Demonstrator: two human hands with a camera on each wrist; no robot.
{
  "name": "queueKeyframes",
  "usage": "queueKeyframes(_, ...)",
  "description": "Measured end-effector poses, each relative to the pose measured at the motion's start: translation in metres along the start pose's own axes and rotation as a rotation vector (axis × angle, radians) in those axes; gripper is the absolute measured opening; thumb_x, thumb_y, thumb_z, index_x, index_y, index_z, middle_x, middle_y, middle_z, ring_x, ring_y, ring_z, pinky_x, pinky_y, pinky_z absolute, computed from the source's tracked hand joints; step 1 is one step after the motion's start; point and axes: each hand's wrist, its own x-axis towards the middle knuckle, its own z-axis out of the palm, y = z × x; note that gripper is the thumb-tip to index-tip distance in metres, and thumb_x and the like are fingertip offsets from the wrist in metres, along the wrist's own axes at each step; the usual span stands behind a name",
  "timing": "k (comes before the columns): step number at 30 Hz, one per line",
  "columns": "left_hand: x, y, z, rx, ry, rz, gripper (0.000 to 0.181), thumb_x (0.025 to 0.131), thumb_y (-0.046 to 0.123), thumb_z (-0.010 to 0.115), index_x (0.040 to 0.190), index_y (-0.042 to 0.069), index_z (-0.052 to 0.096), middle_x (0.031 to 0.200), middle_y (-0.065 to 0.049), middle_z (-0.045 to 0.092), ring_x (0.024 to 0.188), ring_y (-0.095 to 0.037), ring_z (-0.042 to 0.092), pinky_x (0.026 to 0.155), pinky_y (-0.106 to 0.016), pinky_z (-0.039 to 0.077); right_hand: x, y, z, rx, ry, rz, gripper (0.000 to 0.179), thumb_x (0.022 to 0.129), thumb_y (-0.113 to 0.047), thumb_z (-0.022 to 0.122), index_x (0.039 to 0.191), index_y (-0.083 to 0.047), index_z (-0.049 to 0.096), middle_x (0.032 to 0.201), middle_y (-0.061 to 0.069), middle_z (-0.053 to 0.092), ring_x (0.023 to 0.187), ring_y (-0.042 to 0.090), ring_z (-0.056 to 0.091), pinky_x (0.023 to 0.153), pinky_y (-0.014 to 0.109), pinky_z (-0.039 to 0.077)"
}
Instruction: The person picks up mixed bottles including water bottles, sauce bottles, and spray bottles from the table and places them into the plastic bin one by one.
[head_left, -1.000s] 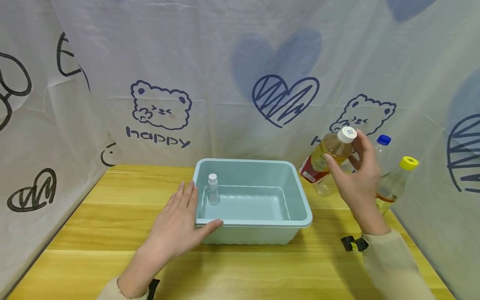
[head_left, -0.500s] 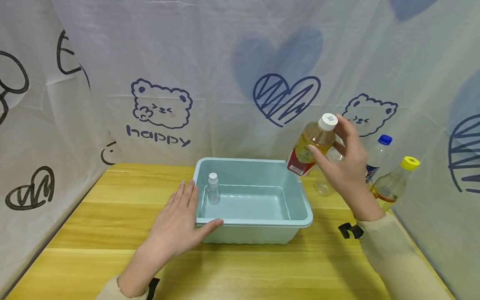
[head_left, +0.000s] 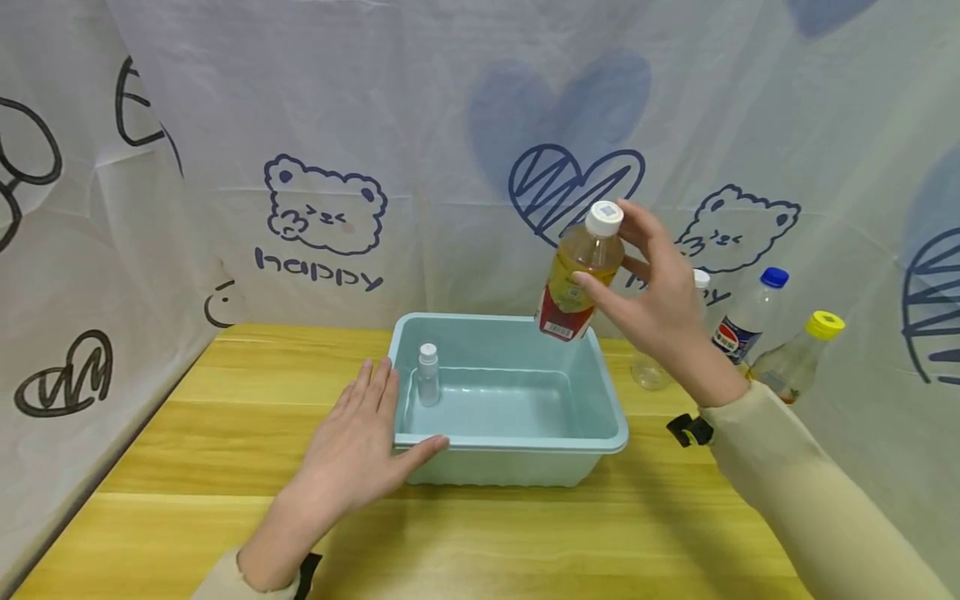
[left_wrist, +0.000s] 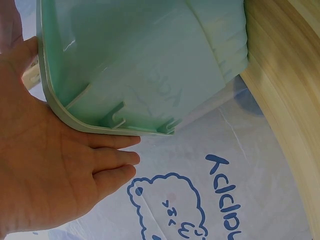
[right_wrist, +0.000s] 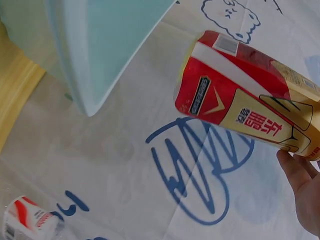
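A drink bottle (head_left: 581, 279) with a white cap and a red and yellow label is held by my right hand (head_left: 660, 296), thumb on one side and fingers on the other. It hangs slightly tilted above the back right of a pale green plastic basin (head_left: 510, 467). The right wrist view shows the bottle's red label (right_wrist: 215, 85) beside the basin's corner. My left hand (head_left: 348, 442) lies with straight fingers against the basin's left side, its thumb over the front rim. Inside the basin, at the left, stands a small clear bottle (head_left: 428, 379) with a white cap.
Right of the basin stand a clear bottle (head_left: 649, 373) partly hidden by my right hand, a blue-capped bottle (head_left: 742, 321) with a dark blue label, and a yellow-capped bottle (head_left: 795, 358). A printed cloth (head_left: 450, 167) hangs behind the wooden table (head_left: 225, 467).
My right hand has carried the white-capped drink bottle left and upward, from beside the other bottles to above the basin. The left hand has stayed at the basin's edge.
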Motion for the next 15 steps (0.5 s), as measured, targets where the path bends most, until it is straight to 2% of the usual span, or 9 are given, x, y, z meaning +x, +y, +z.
queueKeyframes(3,0.001,0.0,0.0,0.002,-0.001,0.002,0.116,0.093,0.082,0.046,0.161,-0.009,0.021,0.169,-0.026,0.016,0.157,-0.044,0.013,0.127,-0.056,0.021,0.007,-0.004,0.004,0.036,-0.028,0.014,0.083,0.084,-0.004,0.087,0.154,-0.005,0.043,0.148,0.006,0.057,0.131,0.021,0.059,0.097,0.025,0.057)
queueKeyframes(5,0.001,0.001,-0.001,0.003,-0.002,0.002,0.116,0.093,0.081,0.046,0.161,-0.009,0.022,0.169,-0.026,0.016,0.157,-0.044,0.013,0.127,-0.056,0.021,0.012,-0.007,0.008,0.059,-0.053,0.031,0.082,0.085,-0.007,0.086,0.155,-0.006,0.043,0.148,0.006,0.056,0.131,0.02,0.059,0.097,0.034,0.059)
queueKeyframes(9,0.002,0.001,-0.001,0.006,-0.001,0.001,0.115,0.093,0.081,0.046,0.16,-0.01,0.022,0.169,-0.026,0.016,0.157,-0.044,0.013,0.127,-0.056,0.021,0.02,-0.011,0.016,0.123,-0.11,0.113,0.08,0.088,-0.011,0.085,0.155,-0.012,0.043,0.148,0.004,0.055,0.131,0.022,0.059,0.098,0.048,0.059)
queueKeyframes(15,0.001,0.001,-0.001,0.013,0.002,0.003,0.115,0.093,0.081,0.046,0.16,-0.01,0.024,0.168,-0.027,0.017,0.157,-0.045,0.015,0.126,-0.056,0.022,0.03,-0.012,0.03,0.209,-0.17,0.211,0.08,0.086,-0.01,0.087,0.153,-0.012,0.043,0.144,0.006,0.058,0.128,0.022,0.061,0.098,0.048,0.059)
